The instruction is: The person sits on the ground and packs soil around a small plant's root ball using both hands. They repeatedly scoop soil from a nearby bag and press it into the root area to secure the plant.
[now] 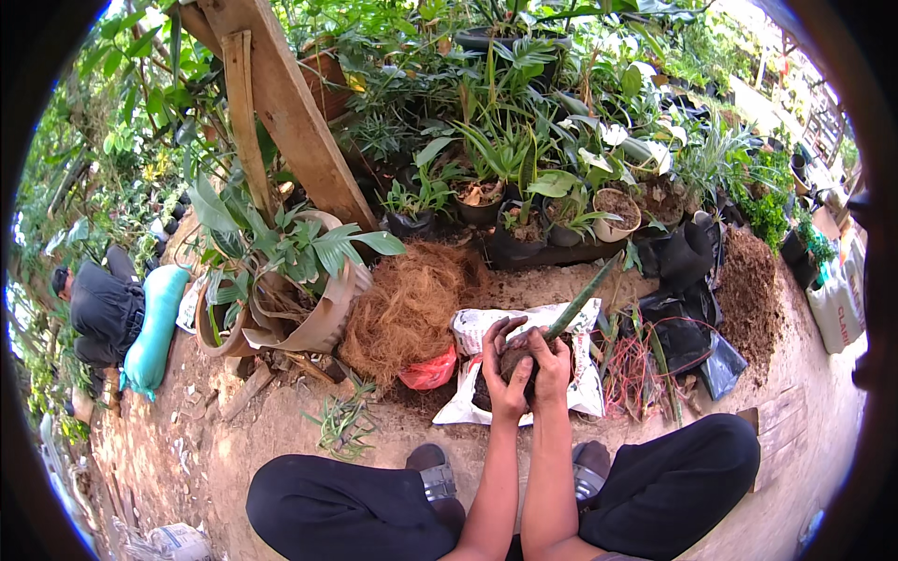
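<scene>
My left hand (506, 372) and my right hand (548, 365) are cupped around a dark soil ball (518, 361) at the base of a plant. One stiff green leaf (582, 298), like a snake plant's, slants up and right from between them. Dirt darkens the fingers of my left hand. Below the hands lies an opened white sack (586, 382) with dark soil on it. Coconut fiber (414, 301) is heaped to its left, beside a red plastic bag (429, 369). On its right are tangled pink strings (631, 379) with cut leaves and stems.
Black plastic bags (677, 322) and a soil heap (747, 301) lie to the right. Potted plants (523, 224) line the far side. Large pots (316, 329) and a wooden post (287, 105) stand left. Farther left, a person in dark clothes (105, 308) bends near a teal sack (156, 329).
</scene>
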### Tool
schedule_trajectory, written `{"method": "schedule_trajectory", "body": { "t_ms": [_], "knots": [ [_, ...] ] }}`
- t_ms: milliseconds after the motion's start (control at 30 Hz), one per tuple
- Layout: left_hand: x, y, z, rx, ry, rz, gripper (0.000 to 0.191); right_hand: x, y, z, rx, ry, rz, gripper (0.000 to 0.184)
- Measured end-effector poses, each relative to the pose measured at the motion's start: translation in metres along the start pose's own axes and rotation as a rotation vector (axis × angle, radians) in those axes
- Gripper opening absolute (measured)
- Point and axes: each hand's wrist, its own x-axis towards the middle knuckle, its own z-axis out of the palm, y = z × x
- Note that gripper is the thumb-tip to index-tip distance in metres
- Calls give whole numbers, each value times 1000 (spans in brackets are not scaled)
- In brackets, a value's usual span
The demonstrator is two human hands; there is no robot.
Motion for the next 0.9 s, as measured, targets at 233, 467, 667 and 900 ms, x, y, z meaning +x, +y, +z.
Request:
{"method": "schedule_trajectory", "body": {
  "t_ms": [233,467,667,900],
  "knots": [
    [3,0,4,-162,108,-107,57,-4,-16,13,-100,-2,46,17],
    [-1,-1,4,-222,180,-74,38,-3,-15,12,-92,-87,56,18],
    [2,-6,-3,-93,202,-120,35,0,-2,6,-23,116,137,15],
    [-5,-25,-9,6,218,-118,32,7,8,-7,39,113,178,18]
  ]
}}
